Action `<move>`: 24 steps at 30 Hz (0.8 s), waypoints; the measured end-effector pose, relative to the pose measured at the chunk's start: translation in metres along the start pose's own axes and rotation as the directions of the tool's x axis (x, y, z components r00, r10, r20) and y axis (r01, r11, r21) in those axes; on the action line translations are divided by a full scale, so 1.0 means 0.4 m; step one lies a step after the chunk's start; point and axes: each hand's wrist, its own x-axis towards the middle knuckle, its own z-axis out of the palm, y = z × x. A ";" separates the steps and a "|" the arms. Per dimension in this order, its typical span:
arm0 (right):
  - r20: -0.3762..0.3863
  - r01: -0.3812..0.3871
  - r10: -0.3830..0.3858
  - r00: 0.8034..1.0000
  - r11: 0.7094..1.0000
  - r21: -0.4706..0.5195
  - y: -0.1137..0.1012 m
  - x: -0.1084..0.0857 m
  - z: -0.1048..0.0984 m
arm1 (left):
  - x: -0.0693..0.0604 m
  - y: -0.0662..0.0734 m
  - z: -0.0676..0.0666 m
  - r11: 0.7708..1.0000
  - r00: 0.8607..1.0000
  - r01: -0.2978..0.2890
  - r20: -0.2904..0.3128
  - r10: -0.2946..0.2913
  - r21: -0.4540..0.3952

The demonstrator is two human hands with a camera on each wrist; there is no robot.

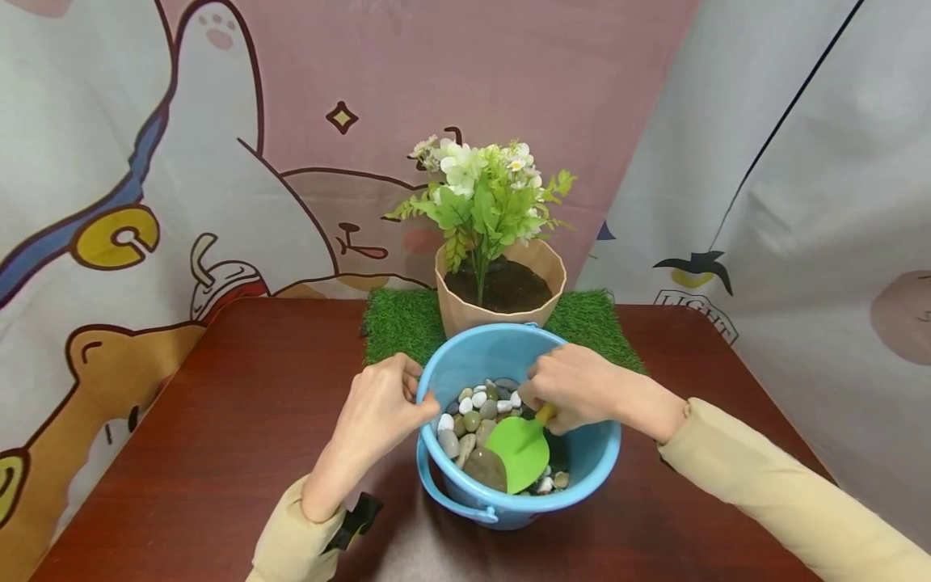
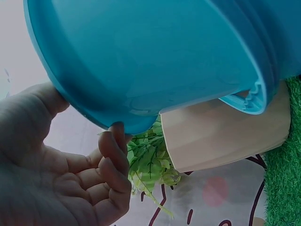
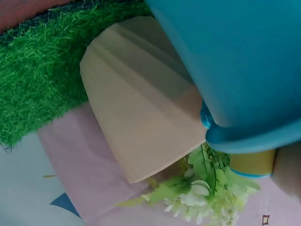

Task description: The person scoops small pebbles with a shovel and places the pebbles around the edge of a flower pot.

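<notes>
A light blue bucket (image 1: 465, 364) stands on the table with its handle hanging down at the front. Inside it lie white, grey and brown pebbles (image 1: 489, 408), a bigger brown stone (image 1: 486, 469) among them. My left hand (image 1: 381, 408) pinches the bucket's left rim between thumb and fingers; in the left wrist view, thumb and fingertips of that hand (image 2: 80, 160) meet the rim. Reaching over the right rim, my right hand (image 1: 575, 388) grips the yellow handle of a toy shovel (image 1: 518, 454), whose green blade is down among the pebbles. The right wrist view shows part of the yellow handle (image 3: 254, 162).
Right behind the bucket is a beige flowerpot (image 1: 458, 311) with soil and a white-flowered plant (image 1: 487, 190). It stands on a green artificial grass mat (image 1: 400, 323). The reddish-brown table (image 1: 240, 428) extends to both sides, with a cartoon-printed cloth (image 1: 465, 73) behind it.
</notes>
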 end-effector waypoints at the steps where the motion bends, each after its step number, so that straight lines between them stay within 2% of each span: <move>1: -0.025 0.018 -0.018 1.000 1.000 0.002 0.002 0.003 0.004 | -0.001 0.001 0.000 1.000 1.000 -0.001 -0.003 0.001 -0.004; 5: -0.093 0.090 -0.089 0.992 0.996 0.013 0.011 0.016 0.018 | -0.001 0.002 -0.001 1.000 1.000 -0.006 -0.001 0.006 -0.005; 11: -0.096 0.131 -0.128 0.987 0.991 0.027 0.024 0.027 0.020 | 0.003 0.001 0.000 1.000 0.999 0.026 0.031 -0.026 -0.004; 14: -0.103 0.137 -0.132 0.986 0.990 0.044 0.031 0.028 0.018 | 0.003 0.002 -0.001 1.000 0.999 0.028 0.030 -0.028 -0.003; 24: -0.090 0.093 -0.076 0.993 0.975 0.200 0.047 0.026 -0.005 | 0.000 -0.002 -0.002 1.000 1.000 0.021 0.020 -0.021 -0.001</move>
